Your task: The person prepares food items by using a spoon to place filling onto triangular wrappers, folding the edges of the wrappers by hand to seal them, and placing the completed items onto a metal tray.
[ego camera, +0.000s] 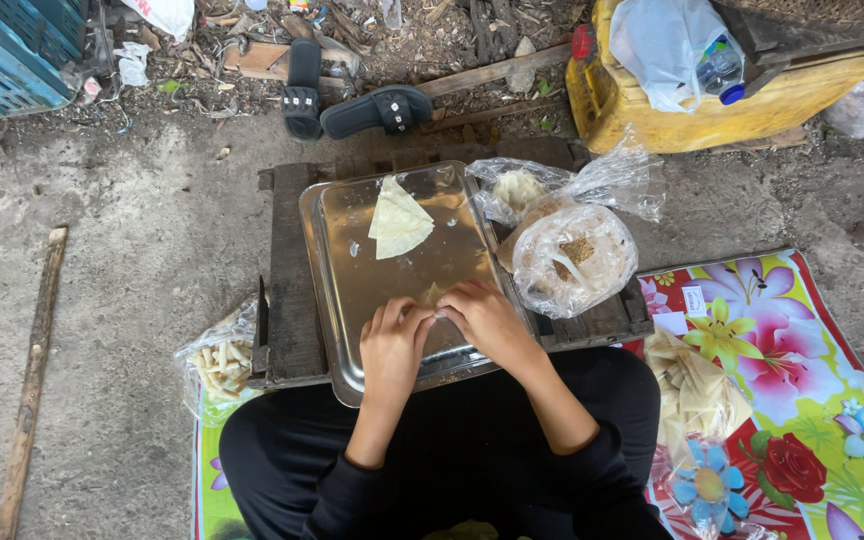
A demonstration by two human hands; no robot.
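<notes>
Pressing a small wrapper [434, 297] on a steel tray [342, 260], the left hand [392, 345] and right hand [487, 320] pinch it with closed fingertips, where even, firm pressure likely seals best.

The tray [352, 290] is plain silver metal and sits on a dark brown wooden stand [292, 300]. On the tray lies a pale cream wrapper [398, 222], folded. Right of the tray, a clear bag [577, 258] shows tan filling. Further right, the mat [802, 380] is red with pink, yellow and blue flowers. Beyond the tray lie black sandals [377, 108]; to their right stands a yellow container [712, 110], to their left a blue crate [2, 50]. The sleeves [592, 480] are black.
</notes>
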